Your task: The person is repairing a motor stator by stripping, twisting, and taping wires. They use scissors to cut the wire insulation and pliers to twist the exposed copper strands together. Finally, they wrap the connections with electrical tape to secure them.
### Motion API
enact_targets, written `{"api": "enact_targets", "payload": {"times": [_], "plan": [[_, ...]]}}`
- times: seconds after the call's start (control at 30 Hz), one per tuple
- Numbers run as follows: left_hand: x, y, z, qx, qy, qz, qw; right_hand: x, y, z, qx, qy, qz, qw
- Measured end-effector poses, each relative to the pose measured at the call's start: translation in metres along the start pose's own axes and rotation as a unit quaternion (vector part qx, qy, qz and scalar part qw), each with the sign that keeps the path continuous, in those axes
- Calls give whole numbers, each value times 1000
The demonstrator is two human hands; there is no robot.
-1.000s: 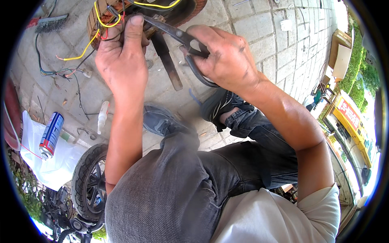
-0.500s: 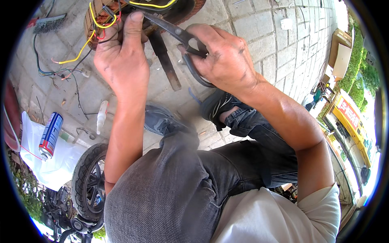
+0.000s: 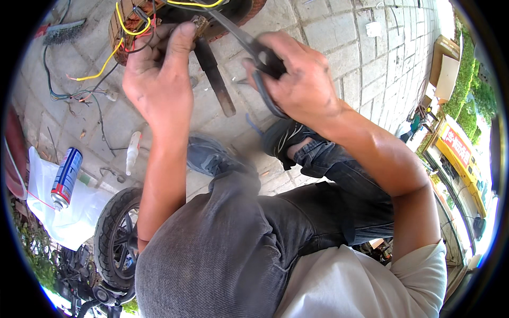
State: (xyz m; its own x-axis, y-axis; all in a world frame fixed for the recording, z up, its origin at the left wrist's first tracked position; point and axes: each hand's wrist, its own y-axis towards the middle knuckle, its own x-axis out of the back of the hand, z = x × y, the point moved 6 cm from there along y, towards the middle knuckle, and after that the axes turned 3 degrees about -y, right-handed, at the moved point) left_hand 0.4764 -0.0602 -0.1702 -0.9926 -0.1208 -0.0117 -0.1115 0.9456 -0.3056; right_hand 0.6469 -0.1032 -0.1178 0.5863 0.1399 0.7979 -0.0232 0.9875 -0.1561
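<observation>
At the top edge is a round motor core with copper windings (image 3: 117, 33), and yellow wires (image 3: 101, 72) and thin red and black ones come off it. My left hand (image 3: 159, 87) is closed at its near side, thumb against bent fingers, with thin wires running into the grip; the fingertips are partly hidden. A dark metal shaft (image 3: 214, 79) sticks out from the core toward me. My right hand (image 3: 299, 77) grips dark-handled scissors (image 3: 237, 33), slightly blurred, their blades reaching up left past my left thumb, apart from it.
On the paving left lie a wire brush (image 3: 64, 33), a wire bundle (image 3: 63, 96), a small white bottle (image 3: 133, 153) and a spray can (image 3: 67, 177) on a plastic bag (image 3: 79, 217). A wheel (image 3: 114, 238) stands lower left. Cardboard (image 3: 446, 74) sits far right.
My right hand has drawn the scissors slightly right and down, and the blades have come away from my left thumb. My left hand has shifted a little, with its thumb lower.
</observation>
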Motion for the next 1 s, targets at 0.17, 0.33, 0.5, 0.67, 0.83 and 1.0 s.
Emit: {"api": "enact_targets", "payload": {"times": [0.17, 0.33, 0.5, 0.67, 0.83, 1.0], "plan": [[7, -12, 1, -46, 6, -43, 998, 27, -26, -51, 19, -91, 53, 994], [8, -13, -9, -136, 110, -47, 983, 47, -36, -163, -125, -329, 152, 924], [14, -16, -16, -245, 212, -45, 945, 37, -35, -191, -140, -380, 184, 896], [19, -25, -10, -214, 171, -26, 961, 33, -33, -196, -209, -421, 303, 829], [43, -35, -6, -14, -32, -39, 999, 21, 3, -55, -46, -81, 179, 979], [54, -24, -38, -33, -206, -61, 976, 5, 25, 54, -51, 329, 70, 940]]}}
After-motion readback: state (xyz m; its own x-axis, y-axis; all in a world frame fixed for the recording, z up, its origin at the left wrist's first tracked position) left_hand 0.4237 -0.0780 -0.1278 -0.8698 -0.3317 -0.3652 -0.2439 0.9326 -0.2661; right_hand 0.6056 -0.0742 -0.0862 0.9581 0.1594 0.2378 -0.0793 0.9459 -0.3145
